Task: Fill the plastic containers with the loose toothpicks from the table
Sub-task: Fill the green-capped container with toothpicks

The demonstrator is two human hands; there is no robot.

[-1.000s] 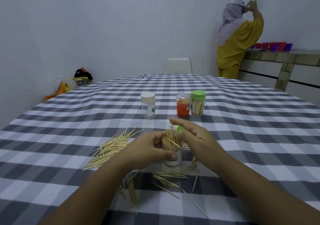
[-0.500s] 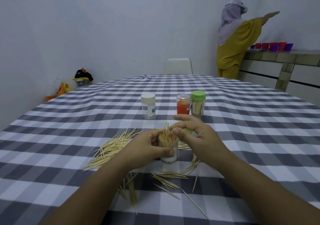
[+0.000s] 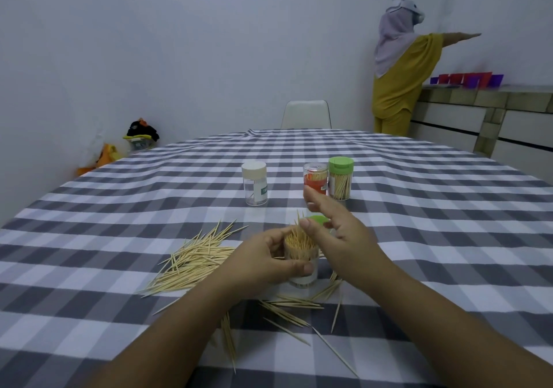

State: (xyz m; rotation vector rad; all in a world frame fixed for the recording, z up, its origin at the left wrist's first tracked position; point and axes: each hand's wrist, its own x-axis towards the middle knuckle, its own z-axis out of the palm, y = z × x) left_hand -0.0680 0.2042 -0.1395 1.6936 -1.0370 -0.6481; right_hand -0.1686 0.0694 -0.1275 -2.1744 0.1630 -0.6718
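Clear plastic container packed with wooden toothpicks (image 3: 300, 256) is gripped upright on checked tabletop (image 3: 419, 238) by left hand (image 3: 263, 260). Right hand (image 3: 341, 238), fingers spread, thumb on tips. Protruding sticks best pressed level before green lid (image 3: 317, 219) behind is fitted.

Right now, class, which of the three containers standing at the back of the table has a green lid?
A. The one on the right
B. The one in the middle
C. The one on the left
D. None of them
A: the green-lidded container stands rightmost, beside the orange container, while the white-lidded container stands apart to the left.
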